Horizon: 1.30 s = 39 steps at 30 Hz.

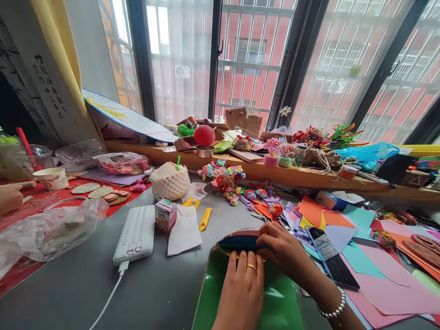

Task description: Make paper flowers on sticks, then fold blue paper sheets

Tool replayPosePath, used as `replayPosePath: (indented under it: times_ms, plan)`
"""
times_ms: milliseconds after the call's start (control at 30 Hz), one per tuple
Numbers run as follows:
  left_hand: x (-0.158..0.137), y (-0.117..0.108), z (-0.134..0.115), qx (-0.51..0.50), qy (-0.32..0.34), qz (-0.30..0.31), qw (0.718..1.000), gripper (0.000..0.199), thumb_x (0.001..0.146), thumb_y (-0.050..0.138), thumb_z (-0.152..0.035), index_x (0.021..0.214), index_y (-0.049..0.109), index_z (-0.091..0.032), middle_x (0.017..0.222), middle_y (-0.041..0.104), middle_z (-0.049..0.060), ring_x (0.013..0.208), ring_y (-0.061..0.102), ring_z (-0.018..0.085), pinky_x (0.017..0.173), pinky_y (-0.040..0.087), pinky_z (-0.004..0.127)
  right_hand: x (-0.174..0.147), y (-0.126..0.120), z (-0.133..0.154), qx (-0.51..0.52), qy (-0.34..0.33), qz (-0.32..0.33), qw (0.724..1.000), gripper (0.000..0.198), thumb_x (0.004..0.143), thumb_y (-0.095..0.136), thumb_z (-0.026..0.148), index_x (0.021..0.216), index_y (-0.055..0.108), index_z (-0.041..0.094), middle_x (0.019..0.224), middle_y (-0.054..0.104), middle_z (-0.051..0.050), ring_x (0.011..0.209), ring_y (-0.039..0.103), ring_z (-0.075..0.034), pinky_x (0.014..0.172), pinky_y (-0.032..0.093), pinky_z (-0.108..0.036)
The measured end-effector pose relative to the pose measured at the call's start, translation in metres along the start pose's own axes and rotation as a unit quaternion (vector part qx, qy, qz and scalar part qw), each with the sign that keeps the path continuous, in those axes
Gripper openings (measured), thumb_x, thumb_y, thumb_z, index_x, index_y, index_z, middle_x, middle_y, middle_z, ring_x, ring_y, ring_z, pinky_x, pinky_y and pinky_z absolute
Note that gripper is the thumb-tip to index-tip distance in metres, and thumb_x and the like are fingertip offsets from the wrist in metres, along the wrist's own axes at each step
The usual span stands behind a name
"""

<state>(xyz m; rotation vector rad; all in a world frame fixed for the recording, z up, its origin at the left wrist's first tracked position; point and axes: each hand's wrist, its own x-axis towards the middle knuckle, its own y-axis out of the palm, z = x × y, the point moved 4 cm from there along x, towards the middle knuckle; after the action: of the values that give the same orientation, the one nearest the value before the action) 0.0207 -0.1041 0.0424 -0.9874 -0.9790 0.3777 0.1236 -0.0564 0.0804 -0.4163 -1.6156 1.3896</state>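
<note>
A glossy green packet (209, 293) lies on the grey table in front of me, its far end gaping over something blue (237, 242), which looks like sheets. My left hand (242, 286), with a gold ring, rests flat on the packet; its fingers stretch forward to the mouth, and the thumb is hidden. At the right of that mouth, my right hand (280, 247) has its fingers bent and pinched on the edge. A bead bracelet circles that wrist. Beside the right forearm lies a dark phone (333, 259) on coloured paper (378, 279).
Left of the packet are a white power bank (134, 233) with a cable, a small drink carton (166, 215), a tissue (185, 231) and a netted coconut (170, 181). Another person's hand (13, 197) is at the far left near a paper cup (51, 178). Crafts crowd the windowsill (254, 172).
</note>
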Motion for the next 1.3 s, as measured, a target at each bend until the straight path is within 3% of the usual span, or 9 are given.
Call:
replayPosePath:
  times_ms: [100, 267, 667, 800, 900, 1033, 1167, 1300]
  plan:
    - [0.001, -0.001, -0.001, -0.007, -0.001, 0.001, 1.000, 0.032, 0.082, 0.038, -0.021, 0.106, 0.056, -0.013, 0.099, 0.062, 0.010, 0.093, 0.054, 0.022, 0.083, 0.039, 0.039, 0.014, -0.005, 0.004, -0.043, -0.013, 0.031, 0.999, 0.005, 0.064, 0.067, 0.017, 0.063, 0.064, 0.020, 0.078, 0.057, -0.002, 0.076, 0.052, -0.016, 0.064, 0.044, -0.026]
    - [0.008, 0.002, 0.002, -0.003, -0.011, -0.009, 1.000, 0.031, 0.080, 0.041, -0.021, 0.106, 0.057, -0.013, 0.097, 0.063, 0.011, 0.093, 0.054, 0.023, 0.084, 0.037, 0.041, 0.029, -0.005, 0.002, -0.059, -0.032, 0.061, 0.996, 0.003, 0.069, 0.064, 0.020, 0.067, 0.066, 0.020, 0.075, 0.054, -0.002, 0.071, 0.048, -0.014, 0.062, 0.041, -0.024]
    - [0.022, 0.003, 0.017, 0.003, -0.001, -0.089, 0.996, 0.029, 0.081, 0.044, -0.025, 0.106, 0.052, -0.011, 0.097, 0.061, 0.009, 0.090, 0.051, 0.022, 0.084, 0.033, 0.040, 0.034, 0.004, -0.014, -0.005, -0.011, -0.006, 1.000, 0.006, 0.072, 0.059, 0.016, 0.067, 0.063, 0.018, 0.082, 0.056, -0.005, 0.079, 0.049, -0.017, 0.070, 0.041, -0.028]
    - [0.038, -0.002, 0.023, -0.002, 0.002, -0.096, 0.995, 0.019, 0.082, 0.044, -0.021, 0.095, 0.055, -0.012, 0.085, 0.062, 0.006, 0.075, 0.053, 0.020, 0.073, 0.034, 0.037, 0.038, 0.000, -0.015, -0.008, -0.018, -0.003, 1.000, 0.011, 0.073, 0.056, 0.012, 0.067, 0.063, 0.018, 0.080, 0.057, -0.006, 0.077, 0.048, -0.017, 0.068, 0.040, -0.027]
    - [0.056, -0.009, 0.030, -0.019, 0.026, -0.112, 0.993, 0.014, 0.083, 0.042, -0.017, 0.075, 0.054, -0.015, 0.070, 0.059, 0.002, 0.064, 0.052, 0.018, 0.065, 0.033, 0.034, 0.046, -0.012, -0.015, -0.038, -0.032, 0.013, 0.999, 0.015, 0.073, 0.054, 0.009, 0.064, 0.063, 0.018, 0.076, 0.056, -0.005, 0.073, 0.046, -0.016, 0.064, 0.037, -0.027]
    - [0.073, -0.025, 0.039, -0.030, 0.072, -0.181, 0.980, 0.018, 0.086, 0.040, -0.021, 0.073, 0.051, -0.016, 0.066, 0.057, 0.001, 0.061, 0.050, 0.017, 0.060, 0.030, 0.031, 0.061, -0.040, -0.015, -0.051, -0.050, 0.048, 0.996, 0.014, 0.072, 0.057, 0.013, 0.061, 0.063, 0.018, 0.071, 0.055, -0.004, 0.071, 0.044, -0.016, 0.063, 0.034, -0.027]
    - [0.083, -0.039, 0.044, -0.034, 0.083, -0.224, 0.971, 0.020, 0.086, 0.040, -0.025, 0.071, 0.049, -0.017, 0.068, 0.058, 0.001, 0.061, 0.049, 0.016, 0.060, 0.028, 0.030, 0.075, -0.070, -0.016, -0.043, -0.076, 0.036, 0.996, 0.009, 0.071, 0.059, 0.017, 0.064, 0.064, 0.019, 0.073, 0.054, -0.002, 0.071, 0.043, -0.016, 0.064, 0.033, -0.028]
    - [0.088, -0.037, 0.042, -0.031, 0.102, -0.216, 0.970, 0.023, 0.087, 0.039, -0.028, 0.069, 0.048, -0.017, 0.063, 0.055, 0.000, 0.060, 0.048, 0.016, 0.059, 0.027, 0.030, 0.087, -0.093, -0.022, -0.035, -0.080, -0.003, 0.996, 0.006, 0.071, 0.061, 0.019, 0.066, 0.065, 0.019, 0.075, 0.053, -0.003, 0.076, 0.045, -0.016, 0.070, 0.034, -0.029]
